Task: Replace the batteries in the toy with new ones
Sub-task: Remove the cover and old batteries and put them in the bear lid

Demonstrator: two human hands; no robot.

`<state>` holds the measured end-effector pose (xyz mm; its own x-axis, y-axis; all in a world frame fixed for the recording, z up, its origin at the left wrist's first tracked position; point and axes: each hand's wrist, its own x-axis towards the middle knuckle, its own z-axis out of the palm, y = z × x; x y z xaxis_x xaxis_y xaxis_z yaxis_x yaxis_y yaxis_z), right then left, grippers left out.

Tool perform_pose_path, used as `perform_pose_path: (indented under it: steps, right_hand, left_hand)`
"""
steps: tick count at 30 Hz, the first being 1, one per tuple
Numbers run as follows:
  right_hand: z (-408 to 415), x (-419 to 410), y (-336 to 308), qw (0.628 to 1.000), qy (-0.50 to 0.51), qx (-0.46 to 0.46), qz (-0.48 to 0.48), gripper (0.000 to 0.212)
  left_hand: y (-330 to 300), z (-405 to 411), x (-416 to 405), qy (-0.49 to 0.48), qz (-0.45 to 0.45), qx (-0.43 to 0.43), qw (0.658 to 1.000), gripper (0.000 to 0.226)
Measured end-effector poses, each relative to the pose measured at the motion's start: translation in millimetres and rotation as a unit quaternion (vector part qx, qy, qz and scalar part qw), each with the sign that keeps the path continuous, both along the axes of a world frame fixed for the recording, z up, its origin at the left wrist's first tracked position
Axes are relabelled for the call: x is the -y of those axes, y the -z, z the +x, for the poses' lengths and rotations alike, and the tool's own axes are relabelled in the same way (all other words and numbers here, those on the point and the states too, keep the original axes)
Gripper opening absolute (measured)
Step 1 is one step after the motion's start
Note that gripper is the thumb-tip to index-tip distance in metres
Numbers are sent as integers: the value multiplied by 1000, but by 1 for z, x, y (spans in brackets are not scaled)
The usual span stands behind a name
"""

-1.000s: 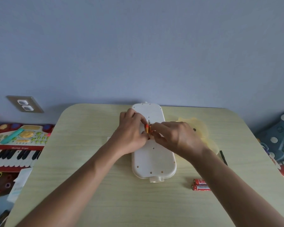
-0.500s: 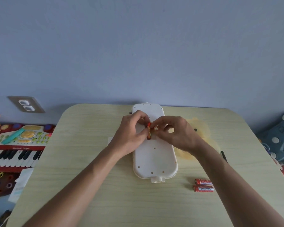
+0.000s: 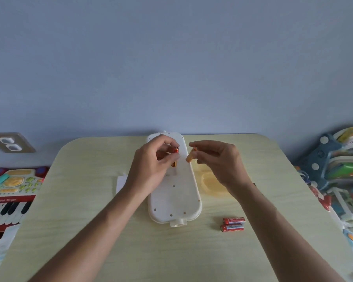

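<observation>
A long white toy [image 3: 174,197] lies face down in the middle of the table, its back towards me. My left hand [image 3: 151,167] hovers over its upper half and pinches an orange battery [image 3: 175,158] held nearly upright. My right hand [image 3: 216,161] is a little to the right and holds a second orange battery [image 3: 191,156], tilted, just above the toy's right edge. Two red batteries [image 3: 232,224] lie side by side on the table near the toy's lower right corner. The battery compartment is hidden by my left hand.
A yellowish translucent piece [image 3: 212,183] lies right of the toy, partly under my right wrist. A white flat piece [image 3: 120,182] peeks out left of the toy. A toy keyboard [image 3: 10,190] stands off the table's left edge, and a toy shelf [image 3: 338,171] to the right.
My hands were together over the toy, both on the orange batteries. They have drawn apart, each now holding one battery, the right hand moving right and up.
</observation>
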<state>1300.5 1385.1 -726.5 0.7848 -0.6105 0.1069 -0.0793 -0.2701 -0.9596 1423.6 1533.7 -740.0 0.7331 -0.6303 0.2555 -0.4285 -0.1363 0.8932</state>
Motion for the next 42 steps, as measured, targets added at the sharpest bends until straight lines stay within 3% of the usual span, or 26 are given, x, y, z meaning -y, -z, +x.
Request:
perform_pose_path:
  steps: [6,11,16,22,29,31,34,37,39,42]
  right_hand:
    - [-58,29,-5,997,63,-42,-33,14]
    - [-79,32,13,989,57,-113,-76,10]
    - [-82,32,28,974,43,-151,-163,12]
    - [-80,32,33,953,23,-127,-273,18]
    - [-78,34,41,934,2,-131,-332,15]
    - [-78,34,39,941,4,-124,-314,17]
    - [-86,44,27,967,30,-90,-237,34]
    - [-99,64,16,963,-2,-181,-198,90]
    - [-104,72,15,948,-47,-259,-176,125]
    - [-101,75,24,937,-82,-293,-173,142]
  left_hand:
    - [-11,-46,35,86,54,-43,994,19]
    - [2,-61,52,123,105,-14,987,20]
    - [12,-66,57,146,166,80,972,18]
    - [20,-69,58,137,184,221,948,22]
    - [26,-60,58,97,218,296,925,31]
    - [22,-59,57,77,221,295,926,43]
    - [16,-54,55,62,265,266,925,97]
    - [11,-49,54,93,369,237,894,147]
    - [11,-48,57,109,408,239,874,156]
    - [15,-49,64,111,418,243,868,156]
